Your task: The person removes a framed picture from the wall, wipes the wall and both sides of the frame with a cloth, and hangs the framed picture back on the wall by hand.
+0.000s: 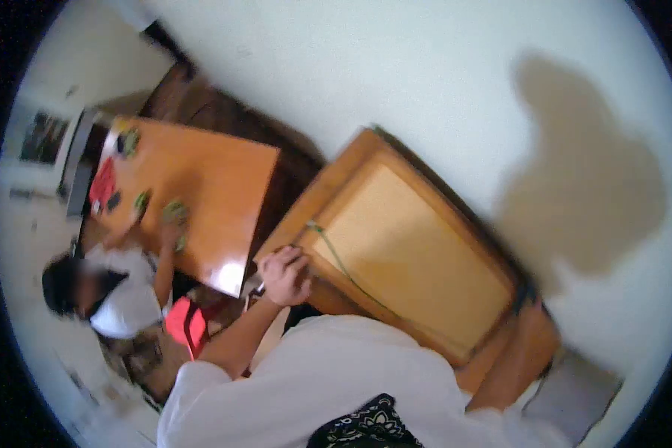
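The left hand (285, 276) is at the near left side of a framed panel (418, 257), its fingers half curled; whether they grip anything, I cannot tell. The right hand (529, 317) is at the panel's right end, beside a dark thing (525, 297); it is blurred, so its grip cannot be told either. The panel lies between and beyond the two hands, slanting down toward the right one, on a wooden table (547, 345). A green cord (339, 261) runs across the panel, starting just beyond the left hand and trailing toward the right. Past the left hand is another table (220, 172), where a co-worker (127, 302) in a white top has a hand at a green cloth (174, 212). A red thing (186, 322) is left of the left forearm. A wall (425, 82) rises beyond both hands.
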A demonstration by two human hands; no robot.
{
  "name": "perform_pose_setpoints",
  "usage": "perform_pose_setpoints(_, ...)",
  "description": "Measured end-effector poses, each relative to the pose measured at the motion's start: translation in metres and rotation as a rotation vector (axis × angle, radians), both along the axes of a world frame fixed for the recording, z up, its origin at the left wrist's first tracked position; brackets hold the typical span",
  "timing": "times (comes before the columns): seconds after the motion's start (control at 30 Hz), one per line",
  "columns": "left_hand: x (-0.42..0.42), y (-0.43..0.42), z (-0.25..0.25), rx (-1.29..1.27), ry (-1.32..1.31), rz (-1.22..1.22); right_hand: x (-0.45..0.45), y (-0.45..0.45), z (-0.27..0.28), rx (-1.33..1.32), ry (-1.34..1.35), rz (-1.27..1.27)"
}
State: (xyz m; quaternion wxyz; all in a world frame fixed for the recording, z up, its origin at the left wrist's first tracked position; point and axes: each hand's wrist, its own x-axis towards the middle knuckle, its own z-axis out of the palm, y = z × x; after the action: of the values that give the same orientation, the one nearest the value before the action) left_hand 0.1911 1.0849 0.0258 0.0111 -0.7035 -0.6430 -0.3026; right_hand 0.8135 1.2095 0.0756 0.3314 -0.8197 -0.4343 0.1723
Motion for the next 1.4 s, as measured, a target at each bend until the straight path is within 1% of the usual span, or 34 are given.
perform_pose_setpoints(0.07, 0.003, 0.001, 0.004, -0.006, -0.014, -0.017, -0.005, -0.016, 0.013, 0.068, 0.156, -0.091)
perform_pose_setpoints(0.17, 0.011, -0.002, -0.001, 0.03, 0.065, -0.02, -0.005, -0.043, 0.025, 0.166, 0.376, -0.264)
perform_pose_setpoints(0.27, 0.019, -0.004, 0.007, 0.038, 0.1, -0.043, -0.005, -0.056, 0.02, 0.239, 0.449, -0.415)
perform_pose_setpoints(0.3, 0.018, -0.005, 0.008, 0.045, 0.119, -0.039, -0.004, -0.059, 0.013, 0.243, 0.335, -0.432)
perform_pose_setpoints(0.33, 0.02, -0.004, 0.007, 0.05, 0.117, -0.044, 0.012, -0.062, -0.008, 0.234, 0.268, -0.241)
perform_pose_setpoints(0.4, 0.02, -0.004, 0.004, 0.065, 0.115, -0.044, -0.001, -0.07, -0.012, 0.145, 0.134, -0.122)
perform_pose_setpoints(0.43, 0.021, -0.004, 0.006, 0.072, 0.115, -0.047, -0.026, -0.07, 0.006, 0.061, 0.069, -0.195)
perform_pose_setpoints(0.53, 0.025, -0.006, 0.009, 0.03, 0.132, -0.001, -0.01, -0.08, -0.024, 0.017, -0.236, -0.084)
perform_pose_setpoints(0.57, 0.025, -0.006, 0.005, 0.026, 0.147, 0.025, -0.004, -0.092, -0.029, -0.036, -0.134, -0.103)
perform_pose_setpoints(0.6, 0.025, -0.006, 0.003, 0.008, 0.163, 0.043, -0.022, -0.104, 0.002, -0.088, -0.031, -0.119)
perform_pose_setpoints(0.63, 0.024, -0.006, 0.002, -0.009, 0.177, 0.063, -0.035, -0.117, 0.019, -0.139, 0.072, -0.133)
perform_pose_setpoints(0.73, 0.027, -0.007, 0.001, -0.003, 0.19, 0.081, -0.03, -0.163, 0.01, -0.254, 0.189, -0.08)
perform_pose_setpoints(0.8, 0.028, -0.006, 0.002, 0.002, 0.193, 0.083, -0.034, -0.201, -0.017, -0.133, 0.141, -0.131)
perform_pose_setpoints(0.87, 0.027, -0.004, 0.005, -0.011, 0.21, 0.087, -0.053, -0.235, -0.008, -0.168, 0.043, -0.18)
perform_pose_setpoints(0.97, 0.027, -0.002, 0.01, -0.018, 0.145, 0.041, -0.064, -0.273, -0.001, -0.294, 0.308, -0.15)
perform_pose_setpoints(1.03, 0.025, -0.001, 0.009, -0.095, 0.082, 0.054, -0.076, -0.291, 0.031, -0.411, 0.467, -0.172)
perform_pose_setpoints(1.07, 0.023, 0.0, 0.007, -0.134, 0.05, 0.062, -0.075, -0.302, 0.028, -0.382, 0.52, -0.175)
perform_pose_setpoints(1.13, 0.014, 0.002, 0.006, -0.107, 0.082, 0.02, -0.067, -0.319, 0.014, -0.318, 0.623, -0.172)
perform_pose_setpoints(1.23, 0.016, 0.007, 0.012, -0.059, 0.058, -0.049, -0.081, -0.318, -0.009, 0.126, 0.945, -0.262)
perform_pose_setpoints(1.27, 0.018, 0.008, 0.016, -0.043, 0.038, -0.073, -0.088, -0.314, -0.013, 0.129, 0.944, -0.266)
perform_pose_setpoints(1.33, 0.024, 0.01, 0.026, -0.11, 0.008, -0.112, -0.1, -0.305, -0.017, 0.135, 0.94, -0.271)
perform_pose_setpoints(1.4, 0.028, 0.012, 0.031, -0.152, -0.053, -0.136, -0.092, -0.301, -0.032, 0.086, 0.917, -0.267)
